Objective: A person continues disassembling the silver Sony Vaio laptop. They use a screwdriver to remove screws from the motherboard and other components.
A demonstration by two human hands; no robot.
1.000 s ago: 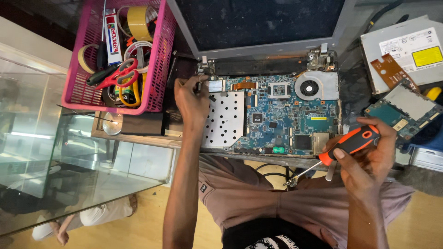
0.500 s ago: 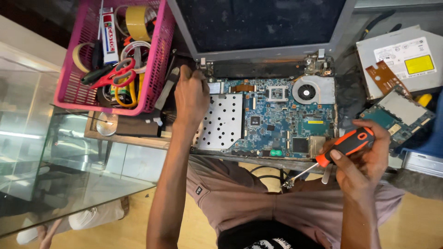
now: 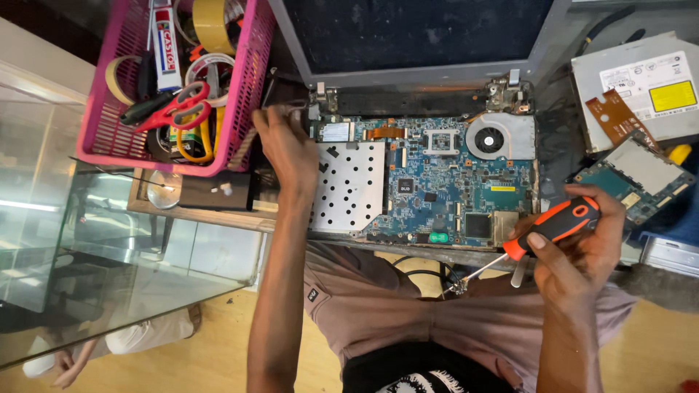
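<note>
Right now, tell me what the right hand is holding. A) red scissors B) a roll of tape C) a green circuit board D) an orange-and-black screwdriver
D: the right hand grips an orange-and-black screwdriver, its tip pointing down-left off the edge of the opened laptop.

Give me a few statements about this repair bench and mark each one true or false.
1. The right hand holds an orange-and-black screwdriver. True.
2. The left hand rests on the cooling fan. False: it is at the far left corner of the opened laptop, well away from the fan.
3. Red-handled scissors lie in the pink basket. True.
4. The screwdriver's tip touches the circuit board. False: it points off the near edge, over the person's lap.
5. The basket sits to the right of the laptop. False: it sits to the left.
</note>
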